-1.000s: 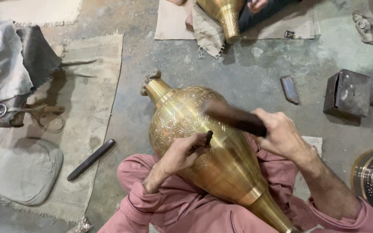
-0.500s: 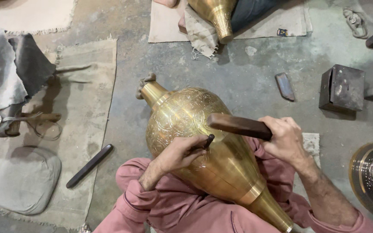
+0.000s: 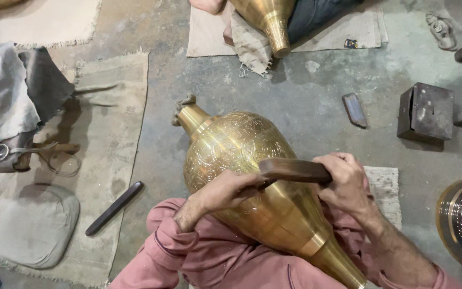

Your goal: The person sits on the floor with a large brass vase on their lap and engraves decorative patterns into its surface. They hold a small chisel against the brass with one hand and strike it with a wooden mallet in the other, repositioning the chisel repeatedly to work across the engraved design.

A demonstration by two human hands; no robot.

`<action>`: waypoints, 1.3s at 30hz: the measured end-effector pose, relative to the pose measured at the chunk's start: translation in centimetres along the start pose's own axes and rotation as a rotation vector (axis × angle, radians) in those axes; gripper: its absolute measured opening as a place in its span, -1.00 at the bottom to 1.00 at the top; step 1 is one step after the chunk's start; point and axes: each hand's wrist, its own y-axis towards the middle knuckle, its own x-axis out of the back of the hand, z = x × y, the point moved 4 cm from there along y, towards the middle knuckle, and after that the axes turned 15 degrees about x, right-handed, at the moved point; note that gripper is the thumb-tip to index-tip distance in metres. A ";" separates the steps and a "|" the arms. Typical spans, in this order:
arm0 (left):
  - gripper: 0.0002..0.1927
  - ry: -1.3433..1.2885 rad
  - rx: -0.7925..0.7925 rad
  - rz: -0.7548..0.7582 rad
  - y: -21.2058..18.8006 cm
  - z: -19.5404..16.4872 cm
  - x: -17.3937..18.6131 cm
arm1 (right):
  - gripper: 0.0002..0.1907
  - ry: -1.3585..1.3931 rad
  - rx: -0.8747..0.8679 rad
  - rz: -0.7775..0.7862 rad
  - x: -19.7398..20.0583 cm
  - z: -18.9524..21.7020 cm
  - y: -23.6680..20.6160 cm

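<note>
A: Grips?
B: Right hand (image 3: 348,179) closed round wooden mallet (image 3: 294,170). Left hand (image 3: 231,190) pinched on a thin tool, mostly hidden, tip on brass vase (image 3: 241,155).
A: Vase pos?
B: Lying tilted across lap, neck pointing away toward the floor.
A: Tip?
B: Prob keep the tool steady, taps light, so the line stays clean.
A: Look?
B: Shiny gold, fine engraved scrolls on belly, plain toward base.

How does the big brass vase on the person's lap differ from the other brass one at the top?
The lap vase shows almost whole, engraved, with both hands on it; the far vase shows only its plain tapering neck. The lap vase's neck points up-left; the far vase's points down, resting by a cloth. Both are golden brass.
</note>
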 end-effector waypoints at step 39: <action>-0.51 -0.242 0.240 -0.490 -2.7 0.7 -3.1 | -0.54 0.109 -0.214 0.352 3.7 -2.7 6.4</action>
